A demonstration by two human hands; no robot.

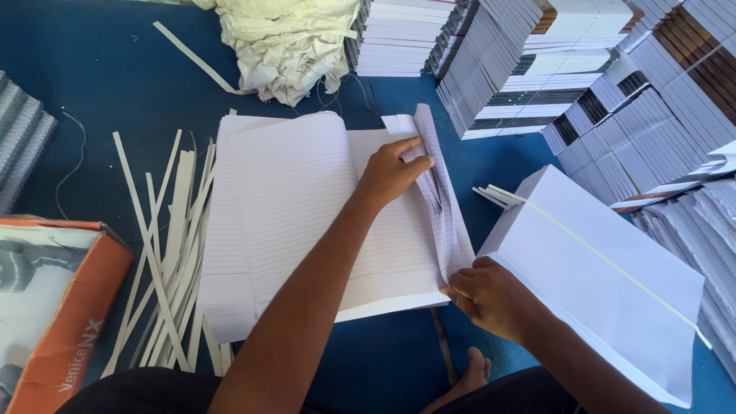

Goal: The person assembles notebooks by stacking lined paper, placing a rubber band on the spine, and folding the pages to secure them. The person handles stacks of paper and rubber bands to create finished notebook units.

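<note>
**Ruled paper stack under both my hands**

Ruled paper stack (307, 222) lies flat on the blue floor covering (100, 84), straight ahead of my knees. Sheets are thin, matte white, finely lined; the top layers are stepped, not flush. My left hand (392, 172) presses down near the right side, fingers extended and close together on a folded sheet (441, 192) that stands up along its crease. My right hand (491, 295) pinches that sheet's lower corner, fingers curled tight.

Edges: the stack's left edge meets a loose fan of long paper strips (172, 253). A second, banded ream (606, 284) sits tilted just beside my right hand. Bound book piles (598, 84) crowd the upper right; crumpled cloth (284, 46) sits above. Open floor shows upper left and below the stack.
</note>
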